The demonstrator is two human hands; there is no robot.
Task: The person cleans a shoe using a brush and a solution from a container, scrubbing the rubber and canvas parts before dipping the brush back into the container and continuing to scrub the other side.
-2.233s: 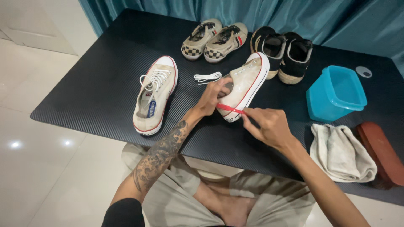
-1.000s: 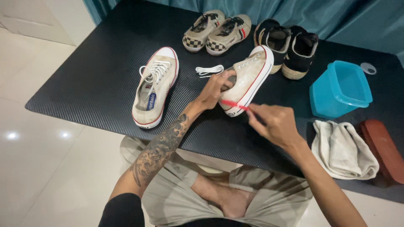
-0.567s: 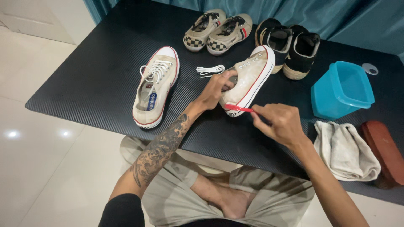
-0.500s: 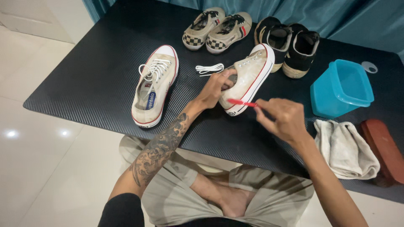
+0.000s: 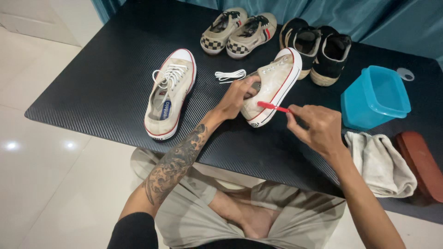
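On the left of the black textured table I see a laced beige canvas sneaker with red-trimmed white sole, lying well apart from the work. My left hand clamps the unlaced matching beige sneaker, tipped on its side, fingers tucked into its opening. My right hand pinches a thin red brush handle against the sole edge. I judge the tilted shoe could roll out of that grip if the scrubbing presses hard, and grime could flick toward the turquoise plastic tub. The bristles are too small to make out; the reddish-brown block brush is cut off at the right.
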